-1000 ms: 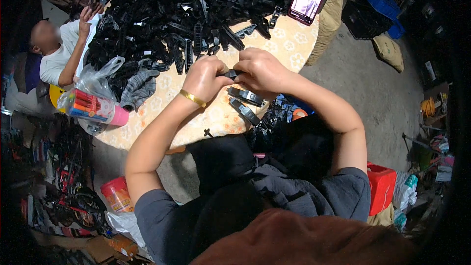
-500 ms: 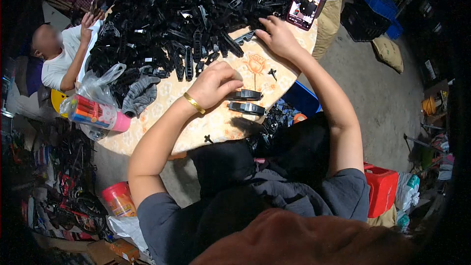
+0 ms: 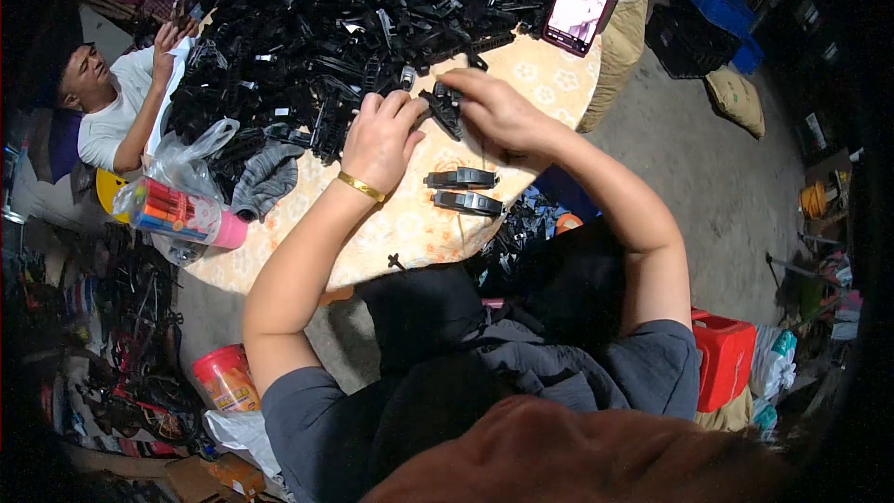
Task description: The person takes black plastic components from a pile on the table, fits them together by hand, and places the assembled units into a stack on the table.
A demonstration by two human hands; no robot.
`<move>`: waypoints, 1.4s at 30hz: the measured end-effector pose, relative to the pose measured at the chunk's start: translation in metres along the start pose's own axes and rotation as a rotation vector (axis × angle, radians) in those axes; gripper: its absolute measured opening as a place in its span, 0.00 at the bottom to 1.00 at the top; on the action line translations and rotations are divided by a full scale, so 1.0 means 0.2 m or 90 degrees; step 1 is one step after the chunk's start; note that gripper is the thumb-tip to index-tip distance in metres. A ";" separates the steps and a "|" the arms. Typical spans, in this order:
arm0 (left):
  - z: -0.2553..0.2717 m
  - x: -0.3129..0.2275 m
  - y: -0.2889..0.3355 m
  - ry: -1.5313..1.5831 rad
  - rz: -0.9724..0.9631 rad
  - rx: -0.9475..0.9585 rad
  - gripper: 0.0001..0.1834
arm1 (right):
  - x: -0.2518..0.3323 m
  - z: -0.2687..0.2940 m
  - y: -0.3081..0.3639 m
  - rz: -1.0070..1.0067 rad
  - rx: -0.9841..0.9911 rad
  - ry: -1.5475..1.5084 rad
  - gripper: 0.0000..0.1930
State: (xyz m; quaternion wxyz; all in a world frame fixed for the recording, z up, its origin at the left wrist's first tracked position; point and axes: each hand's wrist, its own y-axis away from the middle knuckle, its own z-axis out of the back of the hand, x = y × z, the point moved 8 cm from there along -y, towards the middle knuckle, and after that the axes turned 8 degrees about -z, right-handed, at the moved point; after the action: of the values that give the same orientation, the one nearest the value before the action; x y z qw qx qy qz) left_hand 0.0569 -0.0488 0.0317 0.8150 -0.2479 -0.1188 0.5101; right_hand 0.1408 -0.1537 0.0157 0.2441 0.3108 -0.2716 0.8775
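Between my two hands, just above the table, is a black plastic part [image 3: 445,114]. My right hand [image 3: 503,114] grips its right side, thumb and forefinger bent around it. My left hand [image 3: 380,142], with a gold bangle at the wrist, is at the near edge of a large heap of black plastic parts [image 3: 363,19]. Its fingers are bent but apart, the tips close to the part; whether they touch it is hard to see. Two black assembled pieces, one [image 3: 463,179] behind the other [image 3: 467,203], lie side by side nearer my body. A small black cross-shaped piece [image 3: 396,262] rests by the table's near edge.
A phone [image 3: 579,6] playing a video stands at the far right of the patterned tabletop [image 3: 317,242]. At left are a pen-filled pink-based container [image 3: 191,216], a clear plastic bag [image 3: 191,158] and grey cloth [image 3: 268,179]. Another person [image 3: 121,107] sits beyond, holding a phone.
My right hand has come left and nearer from the heap's right edge with a black part. My left hand has shifted slightly left and away from me. The phone picture changed.
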 end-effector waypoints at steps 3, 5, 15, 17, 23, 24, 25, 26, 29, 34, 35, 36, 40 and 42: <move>0.02 -0.02 -0.01 -0.022 -0.005 -0.017 0.19 | -0.03 0.08 0.00 0.026 -0.004 0.117 0.20; 0.02 -0.04 -0.02 -0.050 -0.013 -0.045 0.18 | -0.01 0.06 0.01 0.076 -0.005 0.126 0.19; -0.01 -0.13 -0.02 0.055 -0.146 -0.018 0.13 | 0.05 0.03 0.02 0.104 0.026 0.295 0.15; 0.00 -0.17 -0.01 0.082 -0.139 -0.006 0.13 | 0.03 0.05 0.03 0.050 0.027 0.238 0.16; 0.02 -0.22 0.00 0.118 -0.085 0.043 0.08 | 0.01 0.07 0.07 -0.034 0.016 0.007 0.19; 0.02 -0.21 0.01 0.118 -0.085 0.043 0.08 | -0.01 0.09 0.07 -0.053 0.005 -0.084 0.18; 0.00 -0.17 0.02 0.121 -0.046 0.051 0.07 | -0.02 0.08 0.08 -0.072 0.034 -0.051 0.17; -0.01 -0.14 0.03 0.124 -0.008 0.060 0.06 | -0.02 0.10 0.08 -0.072 0.034 -0.051 0.17; 0.00 -0.09 0.03 0.151 0.014 -0.018 0.07 | 0.00 0.12 0.08 0.003 0.063 0.199 0.15; 0.06 -0.09 0.01 0.298 0.061 -0.099 0.12 | 0.02 0.15 0.12 -0.013 0.108 0.289 0.14; 0.03 -0.10 0.01 0.375 0.075 -0.074 0.15 | 0.02 0.15 0.12 -0.016 0.117 0.313 0.14; -0.01 -0.10 0.02 0.409 0.096 -0.031 0.16 | 0.03 0.15 0.12 -0.016 0.118 0.312 0.14; -0.06 -0.11 0.03 0.268 0.031 -0.012 0.16 | 0.08 0.14 0.12 0.033 0.068 0.165 0.14; -0.04 -0.10 0.04 0.221 0.023 -0.033 0.15 | 0.13 0.10 0.13 0.071 0.059 0.119 0.13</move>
State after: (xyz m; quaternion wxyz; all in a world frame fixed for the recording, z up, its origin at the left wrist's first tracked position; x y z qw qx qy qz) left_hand 0.0454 -0.0656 0.0229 0.8074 -0.3552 0.0152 0.4708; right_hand 0.1155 -0.1798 0.0384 0.2046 0.2233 -0.2238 0.9264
